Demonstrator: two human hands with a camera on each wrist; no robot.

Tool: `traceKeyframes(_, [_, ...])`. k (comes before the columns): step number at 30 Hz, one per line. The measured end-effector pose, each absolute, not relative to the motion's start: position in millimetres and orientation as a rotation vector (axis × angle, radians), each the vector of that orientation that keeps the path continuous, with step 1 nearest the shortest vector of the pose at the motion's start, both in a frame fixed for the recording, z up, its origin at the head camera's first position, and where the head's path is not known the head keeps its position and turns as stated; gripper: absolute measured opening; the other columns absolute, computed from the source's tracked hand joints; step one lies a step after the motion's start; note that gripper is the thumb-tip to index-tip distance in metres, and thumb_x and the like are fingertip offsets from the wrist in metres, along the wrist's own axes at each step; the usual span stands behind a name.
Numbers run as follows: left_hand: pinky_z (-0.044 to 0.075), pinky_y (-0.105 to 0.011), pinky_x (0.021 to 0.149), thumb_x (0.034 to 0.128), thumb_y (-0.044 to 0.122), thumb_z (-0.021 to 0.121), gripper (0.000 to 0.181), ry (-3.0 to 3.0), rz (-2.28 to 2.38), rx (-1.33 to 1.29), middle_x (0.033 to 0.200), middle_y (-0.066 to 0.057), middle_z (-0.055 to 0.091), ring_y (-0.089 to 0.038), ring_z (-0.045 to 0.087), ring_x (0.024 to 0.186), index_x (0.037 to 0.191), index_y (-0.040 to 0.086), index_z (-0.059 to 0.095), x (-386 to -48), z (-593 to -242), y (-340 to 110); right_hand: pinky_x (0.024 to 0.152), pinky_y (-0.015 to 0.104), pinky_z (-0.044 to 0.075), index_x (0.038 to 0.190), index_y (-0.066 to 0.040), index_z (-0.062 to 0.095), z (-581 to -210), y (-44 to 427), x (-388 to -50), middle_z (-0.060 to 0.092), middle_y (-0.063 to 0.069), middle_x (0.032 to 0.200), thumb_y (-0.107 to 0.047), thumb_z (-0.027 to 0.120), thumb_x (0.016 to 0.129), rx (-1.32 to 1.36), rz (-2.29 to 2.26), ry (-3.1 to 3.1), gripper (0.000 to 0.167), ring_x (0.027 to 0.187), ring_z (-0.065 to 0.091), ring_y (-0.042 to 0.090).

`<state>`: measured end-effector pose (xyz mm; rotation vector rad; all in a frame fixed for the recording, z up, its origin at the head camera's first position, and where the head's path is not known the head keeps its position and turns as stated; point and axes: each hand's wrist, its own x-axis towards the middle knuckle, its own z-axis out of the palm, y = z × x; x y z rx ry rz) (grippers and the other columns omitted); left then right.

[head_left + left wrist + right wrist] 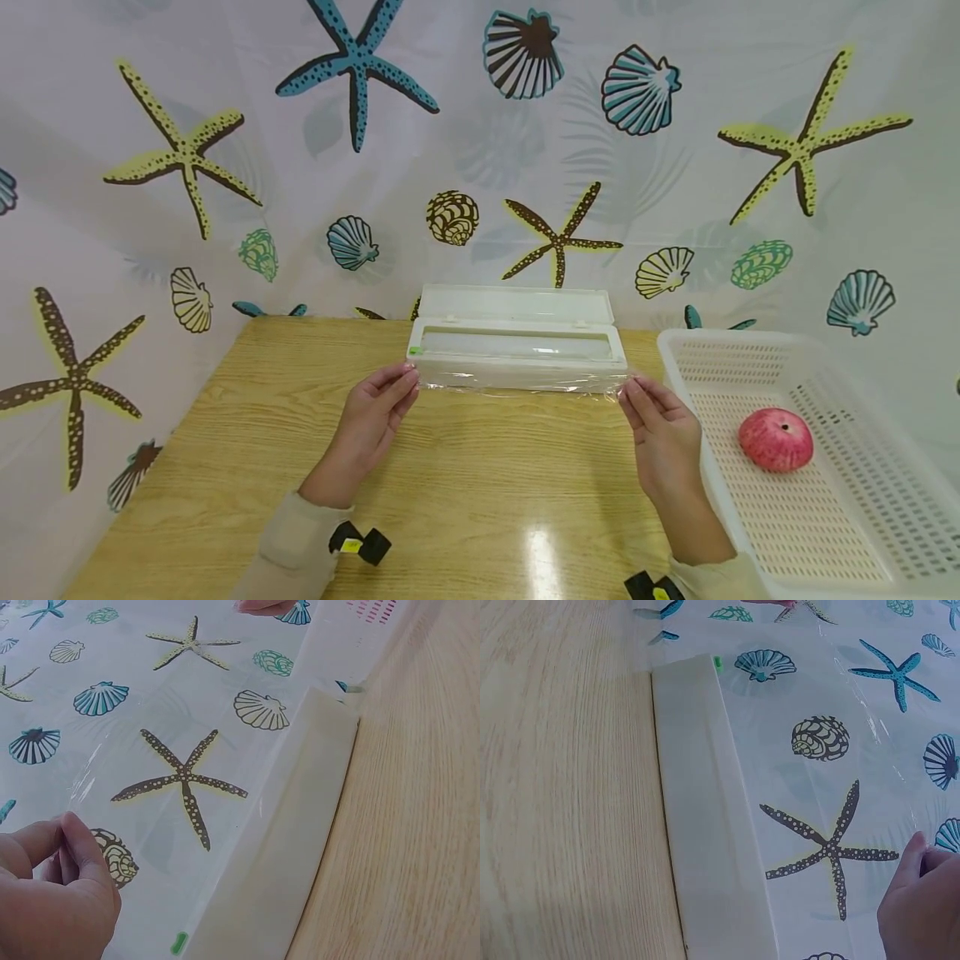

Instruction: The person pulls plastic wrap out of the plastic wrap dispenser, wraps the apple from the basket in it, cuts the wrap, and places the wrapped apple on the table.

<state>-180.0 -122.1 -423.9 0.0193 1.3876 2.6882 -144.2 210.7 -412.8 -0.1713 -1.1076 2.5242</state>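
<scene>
A sheet of clear plastic wrap (517, 379) stretches out from the front of a white wrap dispenser box (517, 323) at the back of the table. The box's lid stands raised, and a pale roll (517, 343) shows through its window. At the sheet's left corner my left hand (371, 425) pinches the film between thumb and fingers. My right hand (663, 437) pinches the opposite corner. Both wrist views show the film drawn taut and see-through, with the left hand (64, 889) and right hand (922, 900) each holding its edge.
To the right stands a white perforated plastic basket (693, 367) with a pinkish-red, pomegranate-like fruit (776, 439) in it. The wooden table (495, 500) ends against a hanging cloth (450, 150) printed with starfish and shells.
</scene>
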Motion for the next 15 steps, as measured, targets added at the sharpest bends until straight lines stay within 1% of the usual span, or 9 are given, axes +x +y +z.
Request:
traceKeyframes(4, [0.047,-0.023,0.087,0.0889,0.0,0.059,0.011,1.39,2.69,0.041,0.103,-0.006,0.059,-0.012,0.06,0.092,0.096,0.007,0.064,-177.5,-421.2,-122.7,0.078,0.03,0.052,0.091,0.008,0.066,-410.8,211.0,-141.0,0.067,0.016,0.088,0.015,0.058,0.083,-0.14,2.521,-1.104,0.013,0.079,0.066,0.021])
traceKeyframes(9, [0.047,-0.023,0.087,0.0892,-0.001,0.058,0.013,1.363,2.707,0.087,0.104,-0.008,0.059,-0.013,0.061,0.093,0.096,0.007,0.064,-174.0,-419.5,-124.2,0.079,0.03,0.052,0.092,0.008,0.066,-408.1,211.6,-136.1,0.067,0.014,0.087,0.015,0.057,0.084,-0.1,2.538,-1.108,0.014,0.079,0.066,0.02])
traceKeyframes(15, [0.048,-0.023,0.086,0.09,-0.003,0.056,0.015,1.377,2.712,0.146,0.102,-0.005,0.06,-0.011,0.061,0.092,0.096,0.007,0.065,-169.5,-417.8,-126.4,0.08,0.031,0.051,0.097,0.009,0.065,-405.4,213.4,-130.1,0.067,0.012,0.089,0.013,0.056,0.085,-0.058,2.538,-1.15,0.016,0.083,0.066,0.02])
